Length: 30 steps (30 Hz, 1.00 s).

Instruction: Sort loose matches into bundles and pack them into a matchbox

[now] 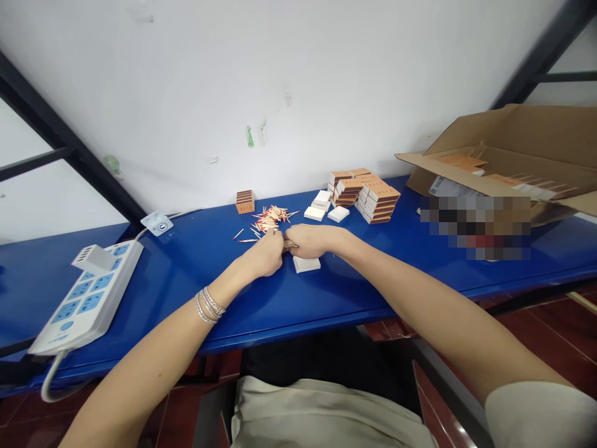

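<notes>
My left hand (269,253) and my right hand (310,241) meet over the blue table, fingers closed. Between them a small bunch of matchsticks (290,244) shows, gripped from both sides; most of it is hidden by the fingers. Just below my right hand lies a white matchbox tray (306,265), partly covered by it. Beyond my left hand, a loose heap of red-tipped matches (272,219) spreads over the table, with a few strays on its left side.
Several white trays (315,213) lie behind my right hand, beside stacked matchboxes (377,198). A small matchbox stack (245,201) stands near the wall. An open cardboard box (517,134) is at right, a power strip (93,292) at left on the blue table (298,305).
</notes>
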### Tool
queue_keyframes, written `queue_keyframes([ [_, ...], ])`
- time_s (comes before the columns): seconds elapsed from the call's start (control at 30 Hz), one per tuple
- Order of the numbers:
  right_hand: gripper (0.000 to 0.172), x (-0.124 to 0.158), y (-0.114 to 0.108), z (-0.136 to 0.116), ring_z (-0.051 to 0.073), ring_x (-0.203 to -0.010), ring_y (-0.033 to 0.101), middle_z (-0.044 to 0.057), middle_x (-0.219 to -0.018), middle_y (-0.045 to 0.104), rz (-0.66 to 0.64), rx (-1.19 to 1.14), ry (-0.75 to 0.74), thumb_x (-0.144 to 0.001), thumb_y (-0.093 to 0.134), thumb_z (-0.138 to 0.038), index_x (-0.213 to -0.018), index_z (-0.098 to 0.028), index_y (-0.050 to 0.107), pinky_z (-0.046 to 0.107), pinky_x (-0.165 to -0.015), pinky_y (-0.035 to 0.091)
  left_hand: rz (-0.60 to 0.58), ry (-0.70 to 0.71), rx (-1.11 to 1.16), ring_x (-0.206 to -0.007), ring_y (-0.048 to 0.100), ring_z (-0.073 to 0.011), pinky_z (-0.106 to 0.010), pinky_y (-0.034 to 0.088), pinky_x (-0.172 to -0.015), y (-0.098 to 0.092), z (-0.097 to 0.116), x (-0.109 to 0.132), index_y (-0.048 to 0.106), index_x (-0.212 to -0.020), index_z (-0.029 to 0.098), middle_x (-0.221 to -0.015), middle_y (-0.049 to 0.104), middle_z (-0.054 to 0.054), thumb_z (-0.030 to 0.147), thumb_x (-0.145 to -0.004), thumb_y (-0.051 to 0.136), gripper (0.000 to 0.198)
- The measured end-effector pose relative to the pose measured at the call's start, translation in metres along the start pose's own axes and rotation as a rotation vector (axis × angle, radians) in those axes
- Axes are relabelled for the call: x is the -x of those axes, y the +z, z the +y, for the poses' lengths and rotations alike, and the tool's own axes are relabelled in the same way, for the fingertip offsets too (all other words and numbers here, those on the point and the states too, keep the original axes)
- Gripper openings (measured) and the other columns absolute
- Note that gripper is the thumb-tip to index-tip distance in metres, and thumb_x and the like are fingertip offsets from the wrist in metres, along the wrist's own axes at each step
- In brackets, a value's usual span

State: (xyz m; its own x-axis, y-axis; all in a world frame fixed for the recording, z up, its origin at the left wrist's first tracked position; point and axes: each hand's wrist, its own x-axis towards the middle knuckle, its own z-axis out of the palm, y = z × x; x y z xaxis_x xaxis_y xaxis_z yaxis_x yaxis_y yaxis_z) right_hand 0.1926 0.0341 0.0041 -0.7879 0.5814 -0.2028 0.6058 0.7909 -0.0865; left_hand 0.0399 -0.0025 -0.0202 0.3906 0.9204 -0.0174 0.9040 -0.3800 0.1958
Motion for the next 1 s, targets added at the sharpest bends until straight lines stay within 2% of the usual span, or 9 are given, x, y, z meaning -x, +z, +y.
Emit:
queue_keyframes([
  [0.2,0.027,0.001,-0.001,0.001,0.018,-0.068,0.060,0.016,-0.089,0.071,0.000,0.003,0.003,-0.087,0.046,-0.019,-0.087,-0.007,0.070,0.028,-0.059,0.037,-0.004,-0.009,-0.049,-0.091,0.055,-0.0242,-0.038,0.045,-0.084,-0.002,0.004,0.002,0.053,-0.098,0.010,-0.102,0.056,-0.017,0.002,-0.078,0.044,0.024],
  [0.43,0.023,0.002,-0.001,0.003,0.019,-0.073,0.061,0.016,-0.093,0.071,0.021,-0.009,0.033,-0.086,0.049,-0.019,-0.092,-0.007,0.068,0.027,-0.061,0.038,-0.032,0.000,-0.005,-0.094,0.055,-0.0272,-0.038,0.044,-0.085,-0.006,0.006,0.000,0.054,-0.095,0.010,-0.101,0.057,-0.018,0.007,-0.082,0.045,0.016],
  [0.6,0.024,0.004,-0.005,0.002,0.019,-0.075,0.062,0.016,-0.094,0.071,0.001,-0.005,0.028,-0.087,0.047,-0.018,-0.092,-0.008,0.068,0.027,-0.063,0.038,-0.072,0.000,-0.082,-0.095,0.057,-0.0266,-0.036,0.044,-0.083,-0.007,0.011,0.002,0.053,-0.099,0.007,-0.105,0.056,-0.021,0.006,-0.083,0.043,0.019],
  [0.8,0.022,0.009,-0.013,0.003,0.020,-0.075,0.062,0.015,-0.094,0.071,0.045,-0.024,0.055,-0.085,0.050,-0.019,-0.094,-0.009,0.068,0.027,-0.062,0.038,-0.088,-0.013,-0.108,-0.089,0.060,-0.0280,-0.037,0.044,-0.076,-0.024,0.017,0.004,0.053,-0.102,0.008,-0.102,0.060,-0.021,0.009,-0.085,0.043,0.020],
  [0.9,0.019,0.016,-0.017,0.006,0.018,-0.070,0.060,0.012,-0.087,0.070,0.066,-0.070,0.049,-0.084,0.052,-0.021,-0.090,-0.011,0.067,0.026,-0.059,0.038,-0.113,0.002,-0.094,-0.082,0.061,-0.0267,-0.036,0.044,-0.069,-0.035,0.024,0.008,0.055,-0.100,0.010,-0.096,0.064,-0.018,0.012,-0.086,0.043,0.018],
  [1.0,0.017,0.026,-0.023,0.009,0.016,-0.064,0.058,0.007,-0.077,0.069,0.041,-0.123,0.011,-0.083,0.054,-0.025,-0.083,-0.013,0.066,0.026,-0.055,0.037,-0.145,0.010,-0.085,-0.082,0.062,-0.0258,-0.035,0.044,-0.069,-0.038,0.036,0.015,0.056,-0.099,0.009,-0.095,0.064,-0.017,0.013,-0.088,0.041,0.018],
])
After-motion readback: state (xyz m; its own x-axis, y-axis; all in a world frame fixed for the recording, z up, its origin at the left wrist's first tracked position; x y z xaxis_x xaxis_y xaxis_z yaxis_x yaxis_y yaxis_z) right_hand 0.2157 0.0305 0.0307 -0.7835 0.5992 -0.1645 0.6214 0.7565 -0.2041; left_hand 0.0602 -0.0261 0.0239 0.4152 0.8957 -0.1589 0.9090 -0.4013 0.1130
